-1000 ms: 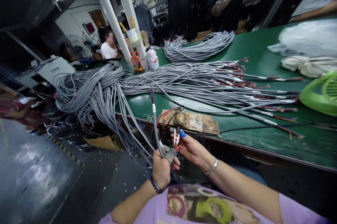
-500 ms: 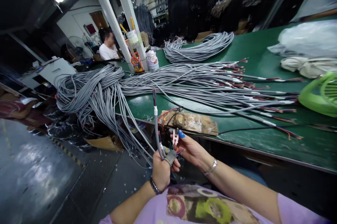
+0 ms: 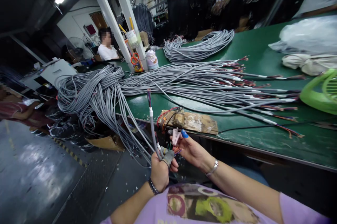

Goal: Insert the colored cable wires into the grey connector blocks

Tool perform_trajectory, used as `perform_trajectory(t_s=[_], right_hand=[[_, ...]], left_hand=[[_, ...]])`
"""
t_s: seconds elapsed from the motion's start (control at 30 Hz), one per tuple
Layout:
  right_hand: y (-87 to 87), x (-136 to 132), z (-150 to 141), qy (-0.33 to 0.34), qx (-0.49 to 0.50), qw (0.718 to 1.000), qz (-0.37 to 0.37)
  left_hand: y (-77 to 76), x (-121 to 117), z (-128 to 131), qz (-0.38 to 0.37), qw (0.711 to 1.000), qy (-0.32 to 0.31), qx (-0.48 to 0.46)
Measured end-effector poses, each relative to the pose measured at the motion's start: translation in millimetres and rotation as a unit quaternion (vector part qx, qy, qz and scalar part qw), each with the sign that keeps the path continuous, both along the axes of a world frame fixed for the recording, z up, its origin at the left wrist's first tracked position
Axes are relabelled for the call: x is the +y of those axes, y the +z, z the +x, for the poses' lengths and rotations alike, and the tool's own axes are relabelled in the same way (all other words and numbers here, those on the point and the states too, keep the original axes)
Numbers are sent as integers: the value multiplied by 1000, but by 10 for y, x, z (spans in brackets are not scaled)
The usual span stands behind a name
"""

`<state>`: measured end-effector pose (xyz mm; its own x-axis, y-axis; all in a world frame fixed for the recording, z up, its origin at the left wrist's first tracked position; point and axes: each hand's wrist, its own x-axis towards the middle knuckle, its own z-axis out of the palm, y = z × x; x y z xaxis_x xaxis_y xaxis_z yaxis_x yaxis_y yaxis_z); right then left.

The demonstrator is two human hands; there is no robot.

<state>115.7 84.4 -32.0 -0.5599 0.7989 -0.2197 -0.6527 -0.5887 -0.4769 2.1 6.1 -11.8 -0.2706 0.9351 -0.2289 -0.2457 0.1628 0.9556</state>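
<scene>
My left hand (image 3: 160,171) is closed around a grey cable (image 3: 152,131), with grey covering on its thumb. One white-banded cable end stands up above the fist, thin coloured wires (image 3: 149,98) fanning from its tip. More fine wires, some green and some orange, stick out beside the thumb. Close to them, my right hand (image 3: 191,150) pinches a small pale pink clip-like tool (image 3: 175,137), blurred by motion. Blue wrapping covers one of that hand's fingertips. Whether the tool touches a wire I cannot tell.
A worn wooden block (image 3: 192,122) with wires sits at the edge of the green table (image 3: 263,143). Long grey cables (image 3: 184,80) spread behind it, beside a green plastic basket (image 3: 321,92). A person (image 3: 107,46) sits at the far left; another is at the left edge.
My right hand has shifted slightly and the pink tool has turned, now blurred. The upright cable end leans a little further left. My left hand keeps its hold.
</scene>
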Motion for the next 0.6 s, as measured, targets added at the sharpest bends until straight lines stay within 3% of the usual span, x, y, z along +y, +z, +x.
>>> perform_trajectory(t_s=[0.1,0.27,0.43,0.53,0.6], right_hand=[[-41,-12,87,43,-1,999,1],[57,-42,220,191,-121,972,57],[250,-68,214,187,-227,939,179],[309,-80,202,183,-257,910,269],[324,-87,223,171,-265,899,303]], left_hand=[[-48,-56,-47,6,1000,-10,18],[-57,-130,-100,0,997,-41,61],[81,-98,-108,-16,987,-130,94],[141,-40,-133,-60,969,-215,109],[145,-9,-155,-79,961,-240,110]])
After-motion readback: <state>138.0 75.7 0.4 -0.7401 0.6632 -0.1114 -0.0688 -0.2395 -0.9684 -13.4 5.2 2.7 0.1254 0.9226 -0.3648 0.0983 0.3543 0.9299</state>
